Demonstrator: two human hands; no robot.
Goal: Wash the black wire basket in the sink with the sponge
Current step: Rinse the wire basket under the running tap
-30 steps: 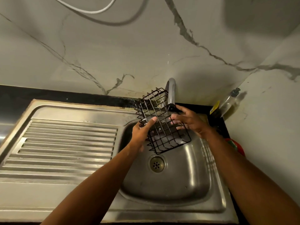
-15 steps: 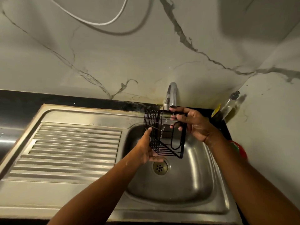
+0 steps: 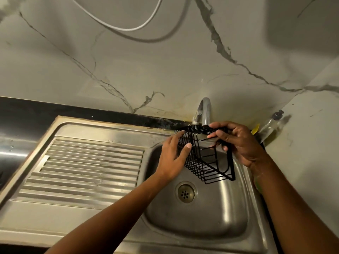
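above the steel sink (image 3: 220,226), just below the tap (image 3: 205,110), i see the black wire basket (image 3: 207,162) held between both hands. the right hand (image 3: 240,143) curls its fingers round the top rim. the left hand (image 3: 172,158) lies flat, fingers straight, against the basket's side. it hangs tilted, a boxy grid of thin glossy rods. the bowl is smooth brushed metal, the drainboard (image 3: 82,171) ribbed.

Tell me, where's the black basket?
Head view, right of centre: the black basket is over the sink bowl, under the tap, between the left hand and right hand.
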